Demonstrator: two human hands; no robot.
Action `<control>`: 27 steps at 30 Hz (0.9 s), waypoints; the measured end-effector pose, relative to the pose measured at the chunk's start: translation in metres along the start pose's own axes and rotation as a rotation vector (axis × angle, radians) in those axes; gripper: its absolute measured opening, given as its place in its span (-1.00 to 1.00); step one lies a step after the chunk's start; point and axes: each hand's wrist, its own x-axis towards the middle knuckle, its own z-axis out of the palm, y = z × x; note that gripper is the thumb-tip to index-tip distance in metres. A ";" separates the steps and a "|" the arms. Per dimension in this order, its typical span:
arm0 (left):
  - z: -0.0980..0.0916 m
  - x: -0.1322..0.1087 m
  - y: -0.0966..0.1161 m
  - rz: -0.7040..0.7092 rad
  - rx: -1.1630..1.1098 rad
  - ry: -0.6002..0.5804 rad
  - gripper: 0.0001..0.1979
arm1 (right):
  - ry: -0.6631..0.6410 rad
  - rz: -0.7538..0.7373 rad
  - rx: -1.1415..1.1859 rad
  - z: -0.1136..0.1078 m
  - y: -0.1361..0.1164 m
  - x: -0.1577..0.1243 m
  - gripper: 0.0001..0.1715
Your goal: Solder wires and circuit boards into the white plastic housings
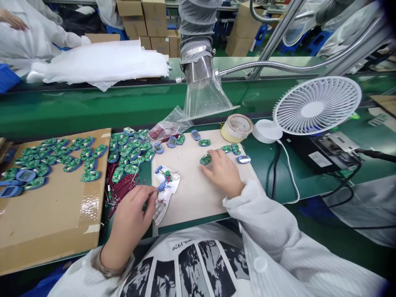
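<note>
My left hand (134,210) is closed in a pinch at the left edge of a white plastic housing (172,190). A small blue part (161,186) and thin wires sit in the housing by the fingertips; what the fingers pinch is too small to make out. Over the pale work mat (192,198), my right hand (224,171) has its thumb and forefinger around the edge of a green circuit board (205,159) with a blue rim. More boards (231,149) lie just beyond that hand, and a blue-framed display (243,159) rests to its right.
Many circuit boards (90,164) cover a cardboard sheet (62,218) at left. Dark red wires (123,185) lie beside it. A tape roll (236,127), a white fan (315,108) and a black box (318,152) stand at right. An extraction hood (206,97) hangs ahead.
</note>
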 end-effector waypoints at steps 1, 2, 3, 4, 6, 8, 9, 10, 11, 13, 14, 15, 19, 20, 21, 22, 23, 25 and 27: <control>0.000 0.008 -0.001 0.011 0.005 -0.011 -0.87 | -0.005 -0.013 -0.011 0.001 0.000 0.003 -0.58; 0.000 0.016 -0.002 0.022 0.014 -0.023 -0.86 | -0.034 -0.058 -0.005 0.001 0.000 0.005 -0.62; 0.001 0.025 -0.003 0.035 0.024 -0.038 -0.85 | -0.080 -0.128 0.027 0.002 -0.002 0.004 -0.66; 0.002 0.034 -0.005 0.050 0.031 -0.053 -0.83 | -0.131 -0.205 0.085 0.002 -0.003 0.003 -0.67; 0.008 0.051 -0.011 0.114 0.032 -0.089 -0.79 | -0.191 -0.294 0.235 0.000 -0.004 -0.005 -0.55; 0.016 0.065 -0.019 0.216 0.028 -0.161 -0.74 | -0.195 -0.272 0.357 -0.005 -0.001 -0.014 -0.45; 0.020 0.071 -0.022 0.261 0.028 -0.207 -0.71 | -0.188 -0.229 0.383 -0.007 0.002 -0.019 -0.45; 0.024 0.075 -0.026 0.290 0.030 -0.253 -0.70 | -0.186 -0.189 0.393 -0.009 0.005 -0.022 -0.46; 0.028 0.077 -0.029 0.299 0.035 -0.291 -0.70 | -0.190 -0.161 0.393 -0.011 0.009 -0.024 -0.47; 0.034 0.080 -0.033 0.275 0.043 -0.331 -0.72 | -0.198 -0.130 0.377 -0.014 0.013 -0.025 -0.49; 0.035 0.080 -0.034 0.259 0.041 -0.338 -0.74 | -0.203 -0.125 0.367 -0.014 0.014 -0.024 -0.50; 0.036 0.080 -0.035 0.246 0.037 -0.338 -0.75 | -0.207 -0.127 0.357 -0.013 0.013 -0.023 -0.51; 0.034 0.077 -0.035 0.201 0.022 -0.330 -0.78 | -0.248 -0.189 0.329 -0.008 0.002 -0.013 -0.51; 0.033 0.077 -0.034 0.189 0.024 -0.328 -0.79 | -0.253 -0.207 0.317 -0.006 -0.001 -0.011 -0.50; 0.033 0.076 -0.034 0.178 0.026 -0.323 -0.79 | -0.255 -0.221 0.301 -0.004 -0.004 -0.010 -0.48; 0.033 0.076 -0.034 0.168 0.025 -0.317 -0.79 | -0.256 -0.231 0.282 -0.002 -0.007 -0.009 -0.47; 0.033 0.075 -0.033 0.159 0.018 -0.310 -0.80 | -0.255 -0.234 0.261 -0.001 -0.009 -0.008 -0.48; 0.035 0.073 -0.032 0.137 -0.022 -0.296 -0.80 | -0.261 -0.233 0.237 0.002 -0.011 -0.008 -0.53; 0.038 0.071 -0.032 0.113 -0.080 -0.288 -0.80 | -0.266 -0.234 0.240 0.004 -0.011 -0.009 -0.56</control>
